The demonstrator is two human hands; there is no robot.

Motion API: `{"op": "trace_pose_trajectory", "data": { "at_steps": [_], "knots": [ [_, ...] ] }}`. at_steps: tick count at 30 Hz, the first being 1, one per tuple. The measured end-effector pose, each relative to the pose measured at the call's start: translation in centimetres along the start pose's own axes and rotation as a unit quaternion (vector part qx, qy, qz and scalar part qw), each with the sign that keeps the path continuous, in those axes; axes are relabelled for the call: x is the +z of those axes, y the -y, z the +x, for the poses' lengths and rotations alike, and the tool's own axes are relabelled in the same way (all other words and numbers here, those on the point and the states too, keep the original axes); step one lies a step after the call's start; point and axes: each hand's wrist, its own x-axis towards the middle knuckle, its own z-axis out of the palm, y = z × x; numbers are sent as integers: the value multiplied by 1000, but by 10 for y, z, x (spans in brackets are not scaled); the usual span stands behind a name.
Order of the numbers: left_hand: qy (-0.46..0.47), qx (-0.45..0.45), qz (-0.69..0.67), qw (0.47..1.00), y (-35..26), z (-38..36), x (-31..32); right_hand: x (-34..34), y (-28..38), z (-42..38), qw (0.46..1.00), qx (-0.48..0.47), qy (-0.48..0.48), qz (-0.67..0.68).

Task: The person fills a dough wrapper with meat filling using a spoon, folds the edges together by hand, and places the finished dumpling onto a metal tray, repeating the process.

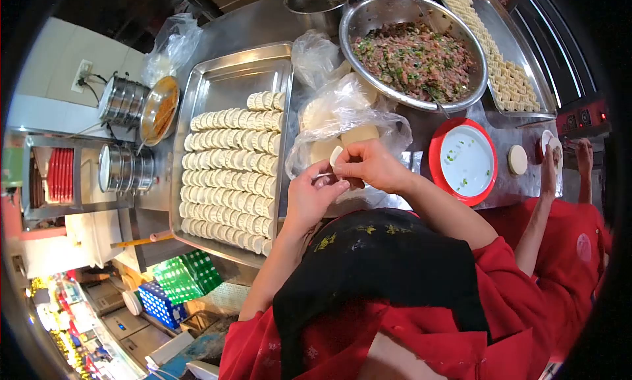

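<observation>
In front of my apron, my left hand point(311, 194) and my right hand point(374, 166) meet around one dumpling point(336, 155). A pale edge of its wrapper sticks up between the fingers; most of it is hidden. Both hands are closed, with thumbs and fingertips pinching the dough. Just beyond them, a clear plastic bag point(388, 120) partly covers stacks of round wrappers point(324, 149). To the left of my hands lies a metal tray point(227, 65) with rows of pleated dumplings point(230, 159).
A big steel bowl point(484, 67) of meat and greens filling point(415, 60) stands beyond the bag. Right of me are a red-rimmed plate point(436, 153) with green scraps and a lone wrapper point(517, 160). A co-worker's hands point(550, 169) are farther right, below another dumpling tray point(520, 44).
</observation>
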Motion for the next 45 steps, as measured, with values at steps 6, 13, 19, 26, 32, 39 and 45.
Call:
{"op": "trace_pose_trajectory", "data": {
  "at_steps": [6, 13, 19, 26, 32, 39, 45],
  "knots": [
    [40, -5, 20, 999, -10, -7, 0, -1, 8, -17, 999, 5, -3, 50],
    [56, -63, -166, 983, -7, -9, -9, 6, 17, -27, 998, -17, -21, 59],
    [16, -98, -260, 960, -16, -12, -10, 20, 24, -36, 980, -120, -73, -140],
    [-32, -82, -234, 968, -24, -12, -11, 34, 21, -39, 850, -338, -134, -382],
    [36, 2, -170, 985, -16, -12, -9, 20, 34, -38, 991, -55, -102, -66],
    [34, 82, 57, 994, -30, -29, 10, 22, 34, -37, 974, 22, -149, 172],
    [4, 86, 49, 995, -33, -27, 12, 25, 32, -34, 966, 8, -138, 219]
  ]
}}
